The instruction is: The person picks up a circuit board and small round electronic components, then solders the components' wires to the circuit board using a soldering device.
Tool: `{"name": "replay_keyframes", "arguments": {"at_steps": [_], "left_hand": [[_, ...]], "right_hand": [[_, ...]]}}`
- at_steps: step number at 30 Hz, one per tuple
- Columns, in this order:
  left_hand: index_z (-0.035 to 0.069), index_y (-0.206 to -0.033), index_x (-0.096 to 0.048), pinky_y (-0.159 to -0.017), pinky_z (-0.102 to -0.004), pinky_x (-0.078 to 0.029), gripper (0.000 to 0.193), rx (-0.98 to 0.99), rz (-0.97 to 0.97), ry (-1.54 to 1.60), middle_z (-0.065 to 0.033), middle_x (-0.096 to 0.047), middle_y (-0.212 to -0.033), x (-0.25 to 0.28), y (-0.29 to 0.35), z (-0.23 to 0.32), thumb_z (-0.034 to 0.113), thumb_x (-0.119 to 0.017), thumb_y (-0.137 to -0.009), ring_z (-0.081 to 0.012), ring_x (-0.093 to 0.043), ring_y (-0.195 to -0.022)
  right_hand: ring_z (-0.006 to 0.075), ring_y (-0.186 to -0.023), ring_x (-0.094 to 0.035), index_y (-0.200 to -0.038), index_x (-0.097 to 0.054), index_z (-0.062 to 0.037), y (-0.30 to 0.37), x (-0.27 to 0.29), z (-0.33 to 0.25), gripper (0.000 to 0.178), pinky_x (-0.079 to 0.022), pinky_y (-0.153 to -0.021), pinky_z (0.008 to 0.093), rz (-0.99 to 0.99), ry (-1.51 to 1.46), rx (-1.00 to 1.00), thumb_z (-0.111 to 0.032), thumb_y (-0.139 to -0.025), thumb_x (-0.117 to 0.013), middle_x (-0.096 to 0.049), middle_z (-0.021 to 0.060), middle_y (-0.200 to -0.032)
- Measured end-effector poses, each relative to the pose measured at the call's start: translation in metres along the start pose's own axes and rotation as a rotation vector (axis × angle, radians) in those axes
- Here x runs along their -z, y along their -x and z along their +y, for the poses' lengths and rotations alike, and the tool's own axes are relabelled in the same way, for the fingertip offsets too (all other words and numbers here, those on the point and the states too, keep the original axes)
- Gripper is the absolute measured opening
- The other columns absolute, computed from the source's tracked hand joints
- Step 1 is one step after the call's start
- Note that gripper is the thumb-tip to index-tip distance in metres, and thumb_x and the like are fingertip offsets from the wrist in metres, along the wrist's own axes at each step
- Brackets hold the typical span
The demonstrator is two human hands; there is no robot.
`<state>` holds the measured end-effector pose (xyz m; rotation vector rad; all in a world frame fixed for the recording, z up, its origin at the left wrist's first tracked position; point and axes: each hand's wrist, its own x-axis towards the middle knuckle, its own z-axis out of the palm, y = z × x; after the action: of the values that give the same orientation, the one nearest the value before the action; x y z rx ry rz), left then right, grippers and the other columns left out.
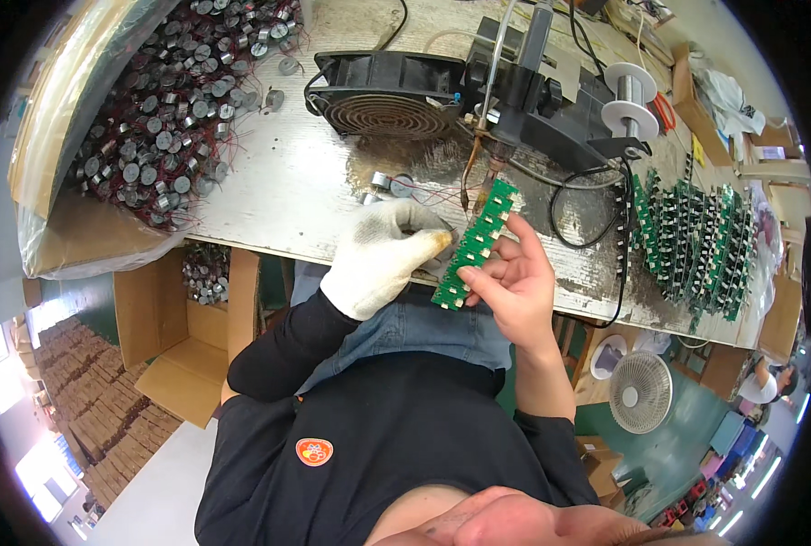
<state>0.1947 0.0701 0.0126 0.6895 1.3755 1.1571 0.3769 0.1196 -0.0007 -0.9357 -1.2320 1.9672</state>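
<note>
A strip of green circuit board [476,244] with small white parts along it is held slantwise over the table's front edge. My bare right hand [516,282] grips its right side between thumb and fingers. My left hand [385,250], in a white glove, has thumb and forefinger pinched against the board's left edge; what lies between the fingertips is too small to make out. Just beyond the glove are small round metal motors [402,186] with thin red wires running right. A soldering tip [465,196] points down beside the board's far end.
Many wired motors [164,136] fill a plastic-lined box at the left. A black fan [387,96] and the soldering stand [551,109] with a white spool [630,100] stand at the back. Green board strips [696,241] are stacked at the right. An open carton [187,364] sits below left.
</note>
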Motion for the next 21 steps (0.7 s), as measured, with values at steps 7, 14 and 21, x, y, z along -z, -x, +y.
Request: {"name": "replay_keyframes", "arguments": {"at_steps": [7, 14, 21], "left_hand": [[-0.006, -0.089, -0.06, -0.06, -0.0249, -0.05, 0.021, 0.121, -0.054, 0.097, -0.0072, -0.063, -0.076, -0.003, -0.006, 0.008, 0.015, -0.062, -0.084, -0.011, -0.061, -0.067], [-0.006, -0.084, -0.061, -0.058, -0.0259, -0.049, 0.02, 0.081, -0.057, 0.04, -0.0074, -0.062, -0.072, -0.003, -0.01, 0.005, 0.014, -0.062, -0.082, -0.0114, -0.061, -0.064], [-0.006, -0.084, -0.061, -0.057, -0.026, -0.051, 0.019, 0.118, -0.069, 0.116, -0.0082, -0.063, -0.073, -0.003, -0.012, 0.011, 0.013, -0.061, -0.082, -0.0125, -0.062, -0.063]], "right_hand": [[0.0114, -0.068, -0.062, -0.138, -0.029, -0.0007, 0.002, 0.0, -0.002, 0.069, -0.048, -0.052, 0.0207, -0.028, 0.051, 0.006, 0.009, -0.08, -0.065, -0.059, 0.0132, -0.102], [0.0113, -0.068, -0.062, -0.139, -0.028, -0.0009, 0.003, -0.001, -0.002, 0.07, -0.048, -0.051, 0.0206, -0.015, 0.054, 0.031, 0.009, -0.08, -0.065, -0.059, 0.0136, -0.103], [0.0119, -0.067, -0.063, -0.139, -0.028, -0.0007, 0.0, -0.003, -0.005, 0.07, -0.048, -0.05, 0.0203, -0.016, 0.043, 0.047, 0.008, -0.08, -0.065, -0.06, 0.0142, -0.103]]}}
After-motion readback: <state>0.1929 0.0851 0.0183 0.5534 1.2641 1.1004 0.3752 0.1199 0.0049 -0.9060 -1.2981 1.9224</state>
